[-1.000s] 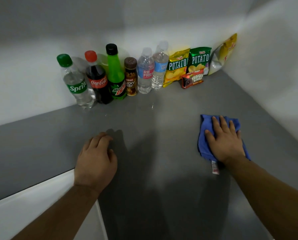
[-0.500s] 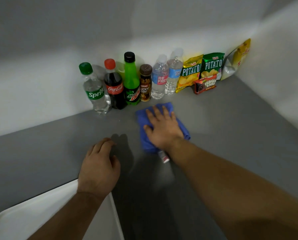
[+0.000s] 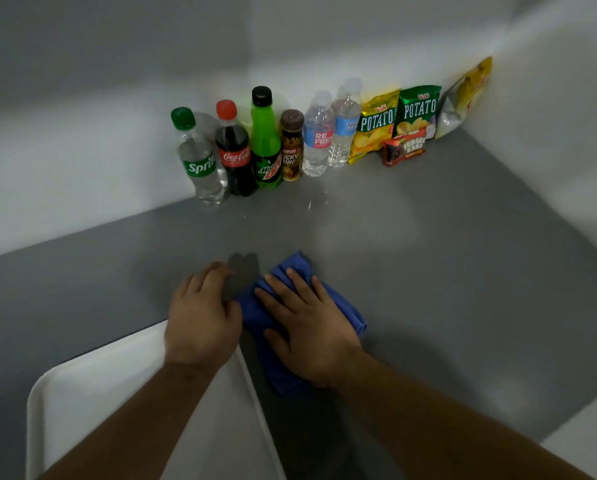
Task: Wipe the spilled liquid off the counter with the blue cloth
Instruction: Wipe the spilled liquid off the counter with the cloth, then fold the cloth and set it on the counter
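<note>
The blue cloth point(image 3: 252, 310) lies bunched on the grey counter point(image 3: 446, 271), near its front middle. My right hand point(image 3: 307, 327) presses flat on top of the cloth, fingers spread and pointing away from me. Just to the left, my left hand point(image 3: 200, 317) rests on the counter with fingers curled, its thumb side touching the cloth's edge. A few small shiny drops of spilled liquid point(image 3: 312, 202) glint on the counter in front of the bottles, apart from the cloth.
Several drink bottles point(image 3: 262, 140) and snack bags point(image 3: 394, 123) line the back wall into the right corner. A white tray point(image 3: 92, 386) sits at the counter's front left, under my left forearm. White walls close the back and right sides.
My right hand has slid the cloth from the right side to just before the bottles, then back toward me beside my left hand. My left hand has stayed put.
</note>
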{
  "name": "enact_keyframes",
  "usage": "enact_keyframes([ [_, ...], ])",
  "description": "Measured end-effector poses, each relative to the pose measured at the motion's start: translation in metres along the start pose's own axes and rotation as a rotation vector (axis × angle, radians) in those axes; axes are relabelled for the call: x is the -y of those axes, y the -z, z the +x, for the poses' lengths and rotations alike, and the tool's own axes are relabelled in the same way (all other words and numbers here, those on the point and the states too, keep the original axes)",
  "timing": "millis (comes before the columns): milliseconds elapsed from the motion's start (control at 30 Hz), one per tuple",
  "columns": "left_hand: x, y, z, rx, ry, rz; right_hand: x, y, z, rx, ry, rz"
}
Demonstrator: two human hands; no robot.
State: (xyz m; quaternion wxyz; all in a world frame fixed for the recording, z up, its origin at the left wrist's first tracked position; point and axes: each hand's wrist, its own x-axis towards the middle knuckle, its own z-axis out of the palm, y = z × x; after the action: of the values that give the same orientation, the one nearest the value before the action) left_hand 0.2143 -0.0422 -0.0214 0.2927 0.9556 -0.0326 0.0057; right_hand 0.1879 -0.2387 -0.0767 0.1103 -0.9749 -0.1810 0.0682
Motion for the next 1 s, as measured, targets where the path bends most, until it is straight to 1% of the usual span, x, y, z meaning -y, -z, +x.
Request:
enact_keyframes([
  [167,-0.017,-0.009,-0.047,0.015,-0.129,0.047,0.016,-0.008,-0.075,0.003,-0.076,0.055],
  [267,-0.028,-0.021,-0.078,0.022,-0.205,0.091,0.024,-0.010,-0.113,0.020,-0.130,0.048],
  [500,-0.045,-0.037,-0.153,0.068,-0.281,0.166,0.031,-0.017,-0.191,0.042,-0.163,0.051],
  [633,-0.056,-0.042,-0.190,0.146,-0.293,0.225,0.029,-0.012,-0.228,0.120,-0.167,0.079],
  [800,-0.071,-0.046,-0.208,0.328,-0.231,0.363,0.011,0.005,-0.250,0.200,-0.162,0.269],
  [867,-0.077,-0.045,-0.211,0.379,-0.228,0.436,0.001,0.014,-0.250,0.190,-0.130,0.327],
  [933,-0.085,-0.042,-0.213,0.420,-0.230,0.486,-0.008,0.023,-0.245,0.110,-0.087,0.302],
  [1000,-0.093,-0.038,-0.214,0.472,-0.224,0.506,-0.019,0.031,-0.235,0.048,-0.106,0.257],
])
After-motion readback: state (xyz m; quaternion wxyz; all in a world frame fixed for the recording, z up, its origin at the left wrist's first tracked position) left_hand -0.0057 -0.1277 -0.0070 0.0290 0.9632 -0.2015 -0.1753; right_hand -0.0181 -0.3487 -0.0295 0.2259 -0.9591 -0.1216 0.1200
